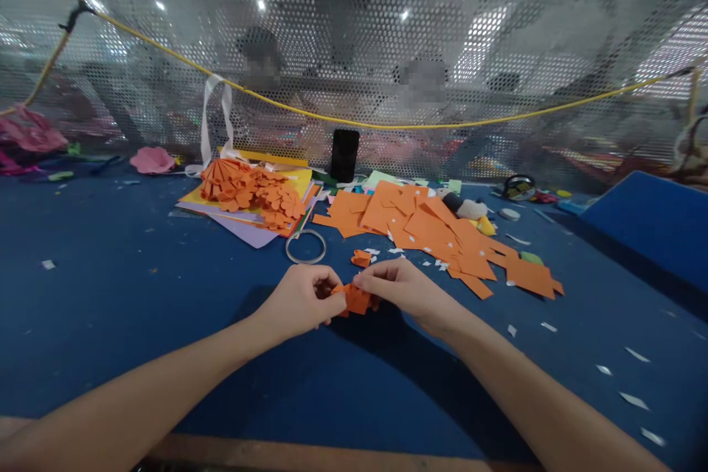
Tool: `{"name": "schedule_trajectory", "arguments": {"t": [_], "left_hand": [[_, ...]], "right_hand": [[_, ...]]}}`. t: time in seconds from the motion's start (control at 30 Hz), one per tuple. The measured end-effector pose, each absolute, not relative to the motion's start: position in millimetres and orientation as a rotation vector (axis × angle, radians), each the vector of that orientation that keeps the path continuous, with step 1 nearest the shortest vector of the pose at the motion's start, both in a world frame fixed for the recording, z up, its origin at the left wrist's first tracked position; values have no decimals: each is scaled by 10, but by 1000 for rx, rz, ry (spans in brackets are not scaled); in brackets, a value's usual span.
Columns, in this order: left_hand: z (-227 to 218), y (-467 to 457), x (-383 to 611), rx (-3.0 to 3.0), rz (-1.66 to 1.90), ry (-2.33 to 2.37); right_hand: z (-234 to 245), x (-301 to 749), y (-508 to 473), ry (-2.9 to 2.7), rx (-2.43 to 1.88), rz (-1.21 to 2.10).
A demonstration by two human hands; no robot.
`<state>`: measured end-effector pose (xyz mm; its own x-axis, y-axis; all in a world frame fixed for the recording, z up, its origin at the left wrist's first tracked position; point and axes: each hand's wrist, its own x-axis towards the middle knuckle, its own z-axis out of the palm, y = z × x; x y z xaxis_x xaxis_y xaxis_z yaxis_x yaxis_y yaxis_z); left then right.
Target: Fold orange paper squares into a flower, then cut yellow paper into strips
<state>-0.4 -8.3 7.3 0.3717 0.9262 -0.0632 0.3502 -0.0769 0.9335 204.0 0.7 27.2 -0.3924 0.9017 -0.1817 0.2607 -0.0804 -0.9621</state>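
Observation:
A small folded orange paper piece (357, 299) is held between both hands, low over the blue table. My left hand (303, 299) pinches its left end between thumb and fingers. On the opposite end, my right hand (406, 289) grips the upper right part with closed fingertips. Just beyond them lies another small folded orange paper piece (361, 258), touched by neither hand. A roll of tape (306, 246) rests flat beyond my left hand. Loose orange paper sheets (436, 225) spread out beyond my right hand. The fingers partly hide the held paper.
Orange paper flowers (251, 190) sit on stacked coloured sheets (248, 232) at back left. A dark phone (344, 155) stands against the perforated metal screen (343, 29), below a yellow cord (326, 116). White paper scraps (633, 400) litter the right. A blue box-like object (653, 221) stands far right.

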Motion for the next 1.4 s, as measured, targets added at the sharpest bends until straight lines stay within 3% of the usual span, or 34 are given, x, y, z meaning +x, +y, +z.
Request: {"name": "schedule_trajectory", "arguments": {"t": [0.5, 0.73, 1.4], "left_hand": [[126, -8, 15, 1495, 617, 1061], [52, 120, 17, 1202, 890, 957], [20, 199, 52, 1418, 834, 988]], "right_hand": [[279, 2057, 53, -1593, -1289, 1596], [225, 2082, 155, -1453, -1266, 1500], [246, 1985, 182, -1471, -1267, 1341]]}}
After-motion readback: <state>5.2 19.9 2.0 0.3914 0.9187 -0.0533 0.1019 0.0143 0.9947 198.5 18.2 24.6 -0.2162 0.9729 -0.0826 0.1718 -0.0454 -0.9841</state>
